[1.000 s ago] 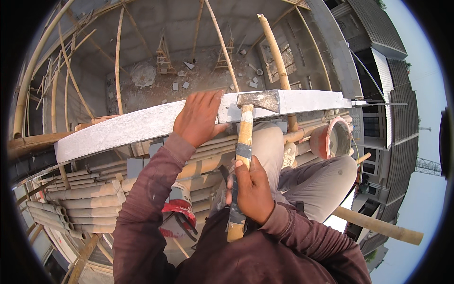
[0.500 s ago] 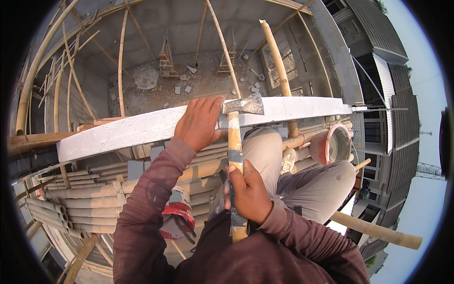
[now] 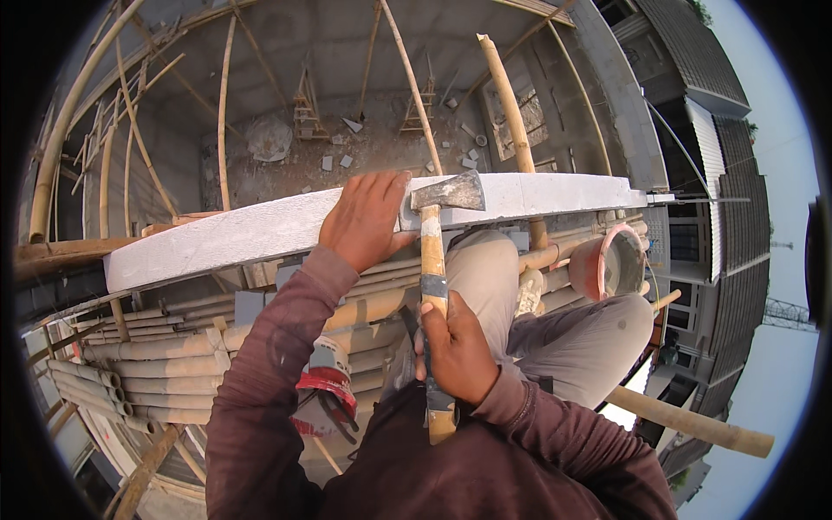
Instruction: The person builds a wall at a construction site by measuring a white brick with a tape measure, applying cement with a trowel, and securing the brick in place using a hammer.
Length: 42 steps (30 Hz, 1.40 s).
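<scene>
Above a bamboo-pole platform (image 3: 173, 367), a white block course (image 3: 563, 192) is spanning the view, and a hatchet (image 3: 433, 247) is lining up across it.
Beyond the course, a bamboo post (image 3: 507, 104) is rising at a tilt; on the near side, a red bucket (image 3: 589, 269) is sitting to the right and a red-and-white container (image 3: 329, 381) is sitting to the left, under the left forearm. The hatchet's metal head is showing over the middle of the course, just right of the left hand (image 3: 368, 217); whether it is touching the blocks, I cannot tell. The right hand (image 3: 459, 347) is wrapping the taped wooden handle, its thumb lying along it. The left hand is resting palm down on the course, fingers extending side by side, thumb standing apart toward the near face.
</scene>
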Each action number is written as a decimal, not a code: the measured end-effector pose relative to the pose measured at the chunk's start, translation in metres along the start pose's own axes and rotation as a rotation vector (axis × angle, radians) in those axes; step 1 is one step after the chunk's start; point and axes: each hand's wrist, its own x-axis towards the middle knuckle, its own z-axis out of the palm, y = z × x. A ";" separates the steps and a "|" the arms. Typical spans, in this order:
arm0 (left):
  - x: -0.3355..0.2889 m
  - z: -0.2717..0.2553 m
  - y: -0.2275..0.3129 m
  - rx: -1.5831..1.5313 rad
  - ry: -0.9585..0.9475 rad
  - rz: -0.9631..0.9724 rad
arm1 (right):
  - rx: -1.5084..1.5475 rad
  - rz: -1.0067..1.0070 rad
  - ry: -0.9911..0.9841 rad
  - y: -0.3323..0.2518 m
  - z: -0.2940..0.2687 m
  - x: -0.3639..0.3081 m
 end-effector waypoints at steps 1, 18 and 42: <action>0.002 0.000 0.001 -0.013 -0.002 0.007 | 0.001 -0.002 0.002 0.001 0.000 0.001; 0.014 0.009 0.011 0.124 -0.104 0.117 | 0.382 -0.375 0.171 -0.059 -0.094 0.007; 0.160 -0.015 0.214 -1.319 -0.473 -0.304 | -0.398 -0.840 0.441 -0.021 -0.256 -0.031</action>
